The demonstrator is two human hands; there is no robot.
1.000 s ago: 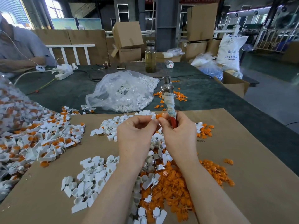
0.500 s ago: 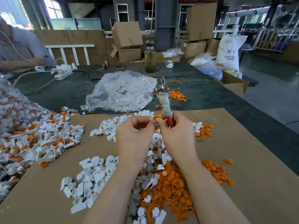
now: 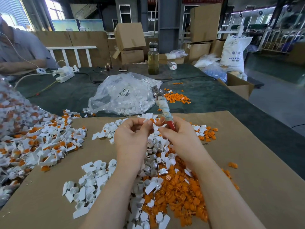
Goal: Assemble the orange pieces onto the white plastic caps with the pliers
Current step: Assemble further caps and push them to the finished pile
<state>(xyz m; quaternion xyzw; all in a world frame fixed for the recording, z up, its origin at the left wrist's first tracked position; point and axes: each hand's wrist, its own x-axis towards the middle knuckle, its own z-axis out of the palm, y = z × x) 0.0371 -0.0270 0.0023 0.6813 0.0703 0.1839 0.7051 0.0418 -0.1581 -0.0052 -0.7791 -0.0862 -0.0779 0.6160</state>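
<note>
**Small cap pinched at the fingertips, pliers parked in the other palm**

While the left hand (image 3: 132,138) is pinching a white cap (image 3: 147,121) between thumb and fingertips, the right hand (image 3: 179,139) is curling round the red handle of the pliers (image 3: 162,106) and bringing its free fingertips in toward an orange piece (image 3: 152,120) sitting at the cap; whether that piece is already seated cannot be told. Both are being held just above the cardboard sheet (image 3: 255,171), over its far middle.

The cap is looking light, stiff and thin-walled, so it is probably asking for a firm edge pinch that leaves its socket clear. The orange piece is tiny and likely to slip, best taken by its rim. The pliers, with cloth wrapped round the shank and metal head pointing up and away, are carrying the real weight.

Loose white caps (image 3: 89,184) are lying on the near left of the cardboard sheet, loose orange pieces (image 3: 181,200) on its near middle, and finished caps with orange showing (image 3: 41,142) are piling over its left edge. A clear bag of white parts (image 3: 123,95) is resting just beyond its far edge.
</note>
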